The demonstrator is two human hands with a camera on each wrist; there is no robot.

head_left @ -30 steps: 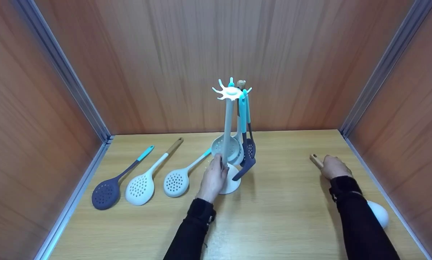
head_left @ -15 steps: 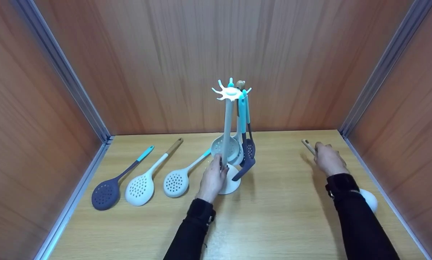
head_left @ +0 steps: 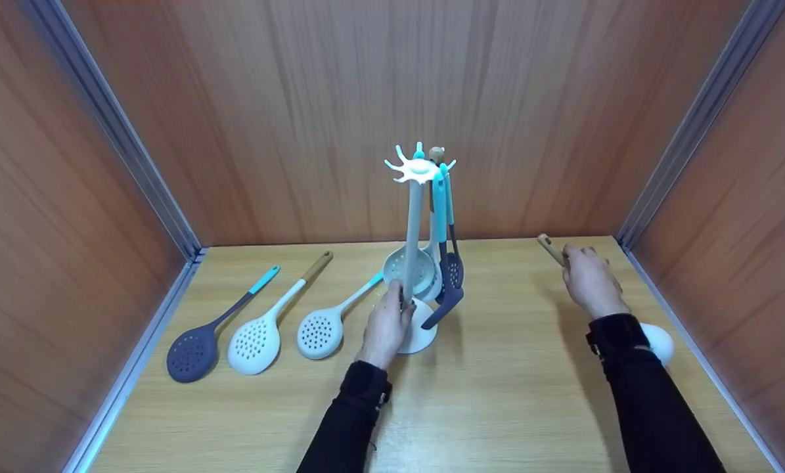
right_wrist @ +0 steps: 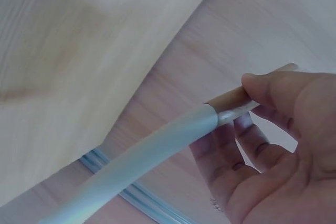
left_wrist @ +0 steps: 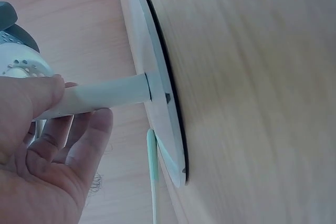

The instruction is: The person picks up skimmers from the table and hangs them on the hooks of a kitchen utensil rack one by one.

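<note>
Left of the utensil stand, a dark skimmer lies farthest out, then a white skimmer with a wooden handle, then a pale skimmer, nearest the stand. Your left hand pinches the utensil stand's pole, low down near its base. Hanging utensils crowd the stand's right and rear. Well right of the stand, your right hand pinches a white utensil by its wooden handle, its rounded head partly behind your sleeve.
</note>
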